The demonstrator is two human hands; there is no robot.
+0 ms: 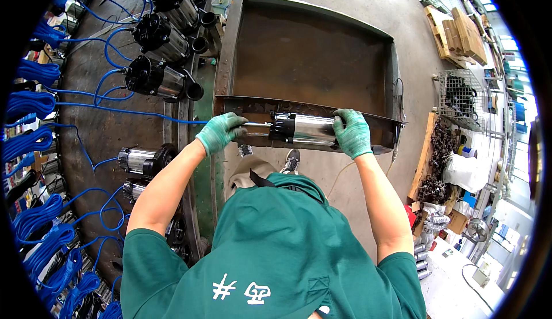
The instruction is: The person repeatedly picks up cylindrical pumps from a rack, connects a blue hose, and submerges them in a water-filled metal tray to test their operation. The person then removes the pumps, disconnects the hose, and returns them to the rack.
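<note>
A submersible pump [313, 129] with a shiny steel body and a black end lies sideways along the near edge of a metal water tank [322, 104]. My right hand [353, 132], in a green glove, grips its right end with thumb and fingers. To the left of the pump, my left hand [221, 133], also gloved, has its fingers closed around a thin metal rod [259, 124] that reaches the pump's black end. A blue cable [155, 114] runs from the left to this hand; its end is hidden behind the glove.
Brown, murky water [310, 60] covers the tank's bottom. On the dark bench at left stand several pumps [155, 78] and coiled blue cables [29, 105]. Wooden pallets [451, 34], a wire basket [460, 97] and a bin of dark parts [440, 158] are at right.
</note>
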